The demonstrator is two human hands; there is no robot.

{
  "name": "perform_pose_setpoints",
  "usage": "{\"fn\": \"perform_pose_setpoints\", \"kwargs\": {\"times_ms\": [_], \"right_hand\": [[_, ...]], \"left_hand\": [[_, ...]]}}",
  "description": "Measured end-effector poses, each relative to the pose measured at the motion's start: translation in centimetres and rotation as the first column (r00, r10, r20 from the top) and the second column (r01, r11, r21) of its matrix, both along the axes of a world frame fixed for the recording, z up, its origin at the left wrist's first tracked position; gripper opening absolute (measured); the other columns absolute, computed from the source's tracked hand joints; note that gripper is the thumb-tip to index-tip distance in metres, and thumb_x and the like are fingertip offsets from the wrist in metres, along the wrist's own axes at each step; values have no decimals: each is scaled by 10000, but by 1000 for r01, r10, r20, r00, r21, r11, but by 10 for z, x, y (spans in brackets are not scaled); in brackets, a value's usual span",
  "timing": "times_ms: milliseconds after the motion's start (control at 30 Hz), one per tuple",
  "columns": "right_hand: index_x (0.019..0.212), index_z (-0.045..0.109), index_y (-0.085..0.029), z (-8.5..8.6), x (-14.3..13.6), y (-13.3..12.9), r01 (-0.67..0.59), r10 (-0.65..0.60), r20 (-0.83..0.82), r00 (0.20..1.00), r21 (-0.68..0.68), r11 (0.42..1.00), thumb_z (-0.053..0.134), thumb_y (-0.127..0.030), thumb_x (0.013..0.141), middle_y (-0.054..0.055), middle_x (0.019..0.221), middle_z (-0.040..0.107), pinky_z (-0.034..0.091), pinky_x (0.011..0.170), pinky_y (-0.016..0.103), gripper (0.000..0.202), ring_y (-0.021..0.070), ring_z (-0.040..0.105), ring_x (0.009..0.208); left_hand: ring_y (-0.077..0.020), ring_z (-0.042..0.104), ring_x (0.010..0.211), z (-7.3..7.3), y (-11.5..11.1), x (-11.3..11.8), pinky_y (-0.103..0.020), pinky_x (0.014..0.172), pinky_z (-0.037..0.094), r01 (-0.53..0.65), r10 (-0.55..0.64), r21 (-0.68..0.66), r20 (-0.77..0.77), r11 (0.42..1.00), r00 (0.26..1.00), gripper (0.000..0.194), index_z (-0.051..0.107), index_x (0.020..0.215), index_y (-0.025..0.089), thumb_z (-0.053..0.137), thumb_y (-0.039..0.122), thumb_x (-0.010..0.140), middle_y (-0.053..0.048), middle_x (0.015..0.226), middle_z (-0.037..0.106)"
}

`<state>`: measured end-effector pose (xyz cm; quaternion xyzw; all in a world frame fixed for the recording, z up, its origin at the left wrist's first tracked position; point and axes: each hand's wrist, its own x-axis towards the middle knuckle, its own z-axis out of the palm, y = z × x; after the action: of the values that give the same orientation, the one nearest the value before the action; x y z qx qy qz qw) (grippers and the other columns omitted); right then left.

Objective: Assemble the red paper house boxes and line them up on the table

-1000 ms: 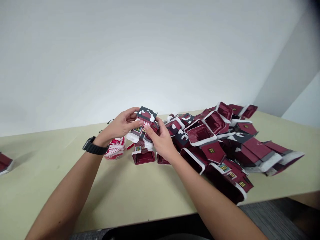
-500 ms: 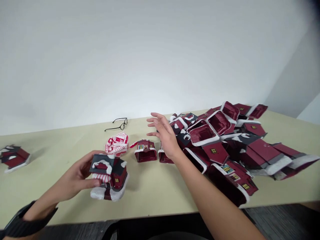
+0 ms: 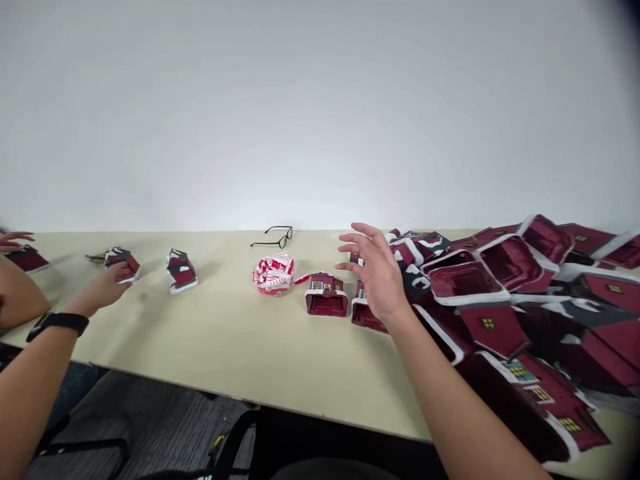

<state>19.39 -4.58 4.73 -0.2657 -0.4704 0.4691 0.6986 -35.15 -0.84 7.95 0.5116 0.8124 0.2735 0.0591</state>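
My left hand (image 3: 103,290), with a black band at the wrist, reaches far left with its fingers closed on a small dark-red model house (image 3: 125,263) with a grey, snow-patched roof. The fingers cover part of its near side. To its right, another model house (image 3: 183,271) sits on the table. My right hand (image 3: 377,270) hovers, fingers spread and holding nothing, beside a heap of red model houses (image 3: 500,320). Left of it, a model house (image 3: 327,295) lies with its hollow base facing me. A second house (image 3: 367,310) is partly hidden behind my right hand.
A tub (image 3: 273,275) of red-and-white striped pieces stands mid-table, with a small red piece (image 3: 301,279) beside it. Black-framed glasses (image 3: 280,239) lie behind. At the far left, another person's hand (image 3: 15,241) is near a further house (image 3: 27,259).
My left hand has carried the model house left, away from in front of the tub. The view has turned left, bringing another person's arm into sight. My right hand stays beside the heap, fingers spread.
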Motion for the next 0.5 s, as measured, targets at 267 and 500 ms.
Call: {"fn": "perform_pose_setpoints", "kwargs": {"times_ms": [267,500], "right_hand": [[1187,601,-296,-1,0,2,40,-40,20,999,-11,999,650,-505,902,53,1192,651,592,745,324,357,205,607,1028],[1167,606,-255,-13,2,12,236,-233,258,938,18,971,628,-472,909,71,1121,695,579,795,373,338,224,646,1002]], "left_hand": [[-183,633,868,9,5,147,-281,828,489,378,-304,235,-297,896,905,346,630,1179,247,526,460,928,7,1014,737],[-263,652,1071,13,65,341,-411,1036,438,792,-800,-293,-477,535,363,285,783,1033,193,542,315,943,-119,1075,771]]}}
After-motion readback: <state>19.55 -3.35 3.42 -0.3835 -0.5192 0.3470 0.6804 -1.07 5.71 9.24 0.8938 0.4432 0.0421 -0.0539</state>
